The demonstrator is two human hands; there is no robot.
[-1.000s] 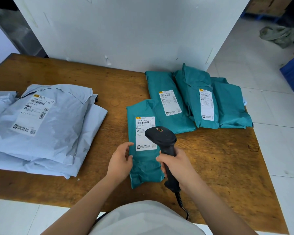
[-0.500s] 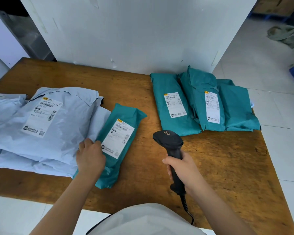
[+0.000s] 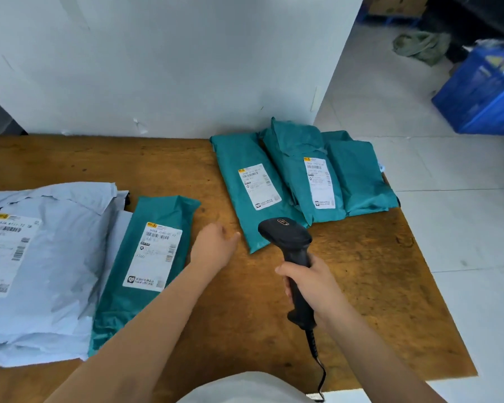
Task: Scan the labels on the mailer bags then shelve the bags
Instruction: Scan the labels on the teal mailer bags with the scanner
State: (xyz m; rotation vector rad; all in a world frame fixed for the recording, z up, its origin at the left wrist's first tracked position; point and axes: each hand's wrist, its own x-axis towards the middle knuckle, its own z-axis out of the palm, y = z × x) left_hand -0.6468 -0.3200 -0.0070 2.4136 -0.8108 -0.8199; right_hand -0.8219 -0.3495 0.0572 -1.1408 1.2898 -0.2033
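Observation:
A teal mailer bag (image 3: 146, 257) with a white label lies on the wooden table (image 3: 361, 286), leaning on a pile of pale grey mailer bags (image 3: 41, 257) at the left. Three more teal mailer bags (image 3: 297, 175) overlap one another at the table's back right, two with their labels up. My left hand (image 3: 214, 247) hovers open over the table between the lone teal bag and the nearest bag of that group, touching neither. My right hand (image 3: 312, 289) grips a black barcode scanner (image 3: 288, 239), whose head points toward the back-right bags.
A white panel (image 3: 172, 62) stands along the table's back edge. To the right is tiled floor with a blue crate (image 3: 483, 91) and a crumpled green cloth (image 3: 422, 46). The scanner's cable (image 3: 317, 365) runs down past the table's front edge.
My left hand slid the teal bag left against the grey pile, let go of it and moved right toward the remaining teal bags. The scanner stayed in my right hand.

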